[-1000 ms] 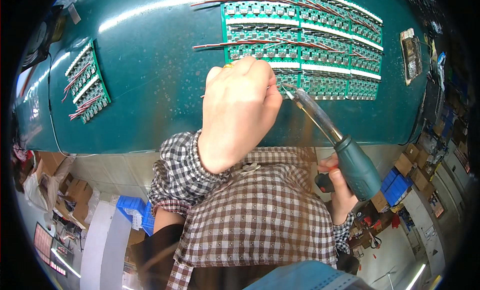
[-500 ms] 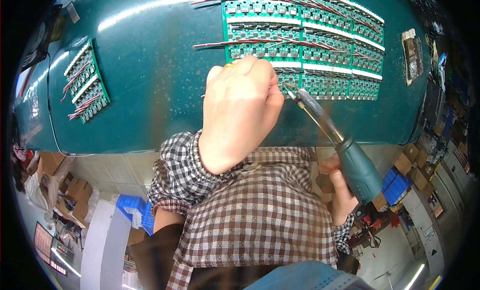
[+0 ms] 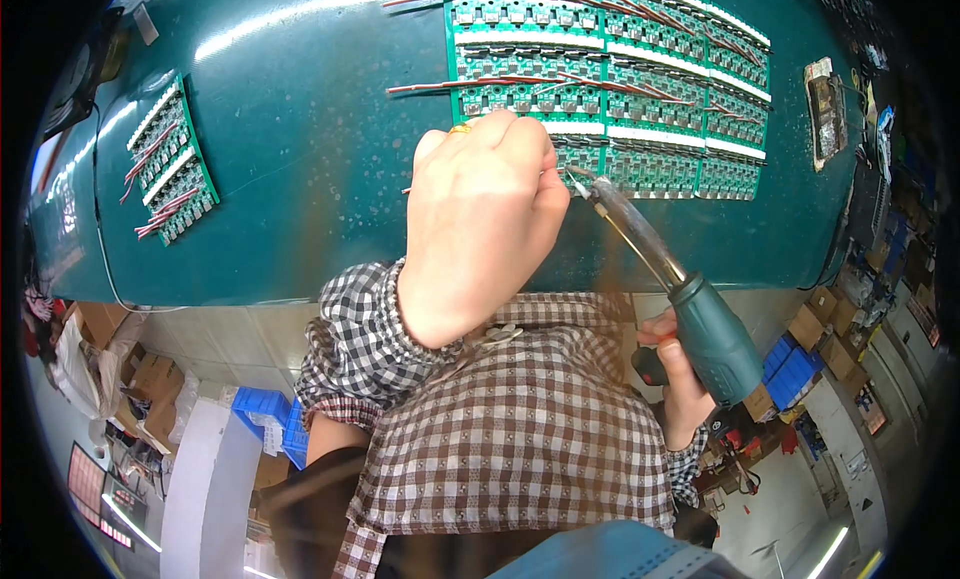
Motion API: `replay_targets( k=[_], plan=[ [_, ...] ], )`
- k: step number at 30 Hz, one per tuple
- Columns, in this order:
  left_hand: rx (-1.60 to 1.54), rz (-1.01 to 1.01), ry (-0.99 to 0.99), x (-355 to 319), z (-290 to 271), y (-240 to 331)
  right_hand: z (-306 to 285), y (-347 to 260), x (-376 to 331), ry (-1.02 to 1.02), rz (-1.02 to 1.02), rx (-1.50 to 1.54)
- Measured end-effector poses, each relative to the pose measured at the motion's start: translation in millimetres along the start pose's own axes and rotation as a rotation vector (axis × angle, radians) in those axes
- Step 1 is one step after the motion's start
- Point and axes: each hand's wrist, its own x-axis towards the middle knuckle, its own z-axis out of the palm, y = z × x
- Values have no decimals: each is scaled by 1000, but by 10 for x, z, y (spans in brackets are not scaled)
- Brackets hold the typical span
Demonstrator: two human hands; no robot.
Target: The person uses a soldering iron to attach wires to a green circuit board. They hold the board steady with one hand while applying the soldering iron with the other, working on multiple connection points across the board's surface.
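My left hand [image 3: 482,224] is closed in a pinch over the near-left corner of a panel of green circuit boards [image 3: 645,166]. A thin red wire [image 3: 406,190] pokes out at its left side; the hand hides the rest. In my right hand [image 3: 684,384] is a soldering iron [image 3: 715,339] with a dark green handle, my fingers wrapped round it from below. Its metal tip points up and left to the panel's near edge, just right of my left fingertips. Whether the tip touches a board I cannot tell. Red and dark wires [image 3: 500,83] lie in rows across the panel.
On the green tabletop [image 3: 300,159], a smaller board piece with wires [image 3: 172,169] lies at the left. A worn metal tray [image 3: 824,114] sits at the right, near dark clutter. A black cable [image 3: 101,239] runs down the left side. Blue bins [image 3: 262,407] stand below the table.
Almost nothing differs. The soldering iron has shifted very slightly, and the fingers of my right hand have moved a little on its handle. My left hand stays in place.
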Motion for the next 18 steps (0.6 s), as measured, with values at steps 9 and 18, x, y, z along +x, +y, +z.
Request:
replay_targets(
  k=[9, 18],
  plan=[
    [22, 7, -1, -11, 20, -25, 15, 5, -9, 5, -10, -13],
    [44, -1, 0, -11, 11, -22, -13, -24, -35, -1, 4, -33]
  ],
)
